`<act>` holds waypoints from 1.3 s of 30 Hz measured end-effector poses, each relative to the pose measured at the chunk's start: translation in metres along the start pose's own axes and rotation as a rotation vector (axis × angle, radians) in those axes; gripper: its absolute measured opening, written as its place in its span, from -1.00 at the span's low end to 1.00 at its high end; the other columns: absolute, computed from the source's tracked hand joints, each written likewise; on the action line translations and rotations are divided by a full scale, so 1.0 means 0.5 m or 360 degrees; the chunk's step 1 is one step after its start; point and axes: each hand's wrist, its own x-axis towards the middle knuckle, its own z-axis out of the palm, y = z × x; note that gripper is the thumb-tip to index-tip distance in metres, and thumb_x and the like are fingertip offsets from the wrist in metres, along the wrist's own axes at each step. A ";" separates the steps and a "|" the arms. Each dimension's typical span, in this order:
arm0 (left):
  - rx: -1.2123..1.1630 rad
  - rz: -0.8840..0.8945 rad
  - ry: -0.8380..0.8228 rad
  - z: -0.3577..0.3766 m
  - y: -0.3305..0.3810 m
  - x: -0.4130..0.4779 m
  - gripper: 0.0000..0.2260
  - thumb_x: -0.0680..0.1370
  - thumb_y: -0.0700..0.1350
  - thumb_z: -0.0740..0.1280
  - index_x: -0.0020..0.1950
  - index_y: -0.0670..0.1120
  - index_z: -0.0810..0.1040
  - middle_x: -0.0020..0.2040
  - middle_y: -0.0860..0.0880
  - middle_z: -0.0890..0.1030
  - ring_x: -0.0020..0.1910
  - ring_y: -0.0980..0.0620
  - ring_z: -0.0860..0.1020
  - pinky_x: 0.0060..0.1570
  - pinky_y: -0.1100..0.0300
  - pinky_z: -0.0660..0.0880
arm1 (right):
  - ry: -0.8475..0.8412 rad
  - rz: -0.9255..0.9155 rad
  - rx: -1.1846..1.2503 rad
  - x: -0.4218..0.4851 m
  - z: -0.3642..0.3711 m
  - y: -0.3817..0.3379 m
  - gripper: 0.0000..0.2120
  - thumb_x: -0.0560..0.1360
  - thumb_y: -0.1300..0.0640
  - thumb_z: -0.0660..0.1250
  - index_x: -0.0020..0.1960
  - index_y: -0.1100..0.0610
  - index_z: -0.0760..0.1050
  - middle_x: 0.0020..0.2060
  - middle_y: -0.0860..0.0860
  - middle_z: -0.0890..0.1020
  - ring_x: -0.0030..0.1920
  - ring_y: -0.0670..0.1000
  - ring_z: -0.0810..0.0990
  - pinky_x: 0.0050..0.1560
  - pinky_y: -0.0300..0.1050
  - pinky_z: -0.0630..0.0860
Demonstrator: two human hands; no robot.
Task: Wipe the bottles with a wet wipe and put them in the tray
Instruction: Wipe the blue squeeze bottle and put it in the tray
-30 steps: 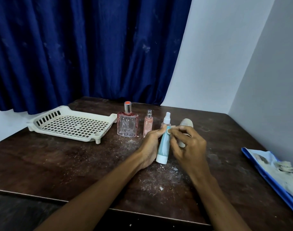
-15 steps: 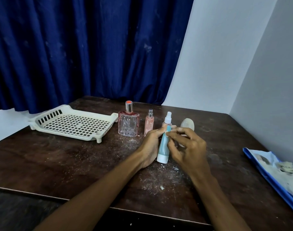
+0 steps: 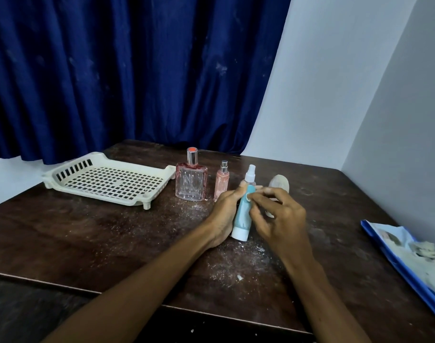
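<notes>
While bracing its base on the worktop point(image 3: 112, 231), curled the left hand point(image 3: 225, 211) round the teal spray bottle point(image 3: 241, 217) and pinched a pale scrap point(image 3: 248, 197) (wipe, probably) against its shoulder with the right hand point(image 3: 279, 216). Looked light, smooth, slippery wet; best gripped mid-body.

Teal bottle point(image 3: 242, 214), cream grid tray point(image 3: 107, 180), navy curtain point(image 3: 124, 70).
</notes>
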 end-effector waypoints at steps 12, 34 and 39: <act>0.0081 0.0003 0.0203 -0.004 -0.009 0.004 -0.62 0.69 0.09 0.10 0.03 -0.09 0.63 -0.20 -0.07 0.68 -0.27 0.01 0.61 -0.30 0.15 0.56 | 0.0060 0.0108 0.0098 0.000 -0.007 0.007 -0.82 0.42 0.33 0.48 0.02 0.22 0.70 -0.06 0.08 0.66 -0.09 -0.11 0.61 0.07 -0.53 0.42; 0.0215 0.0099 0.0227 0.009 0.012 -0.025 -0.58 0.70 0.10 0.04 -0.02 -0.08 0.62 -0.36 -0.02 0.64 -0.44 0.06 0.54 -0.47 0.23 0.48 | -0.0057 0.0087 -0.0058 -0.006 0.002 0.007 -0.79 0.38 0.33 0.51 0.01 0.27 0.69 -0.07 0.15 0.64 -0.13 0.00 0.63 0.11 -0.54 0.38; 0.0178 0.0114 0.0205 0.011 0.010 -0.026 -0.57 0.69 0.12 0.06 0.04 -0.14 0.59 -0.38 -0.09 0.59 -0.50 0.02 0.50 -0.52 0.22 0.46 | -0.0034 0.0172 -0.0066 -0.001 0.002 0.011 -0.82 0.43 0.33 0.47 0.03 0.26 0.69 -0.08 0.11 0.64 -0.13 -0.03 0.62 0.07 -0.57 0.35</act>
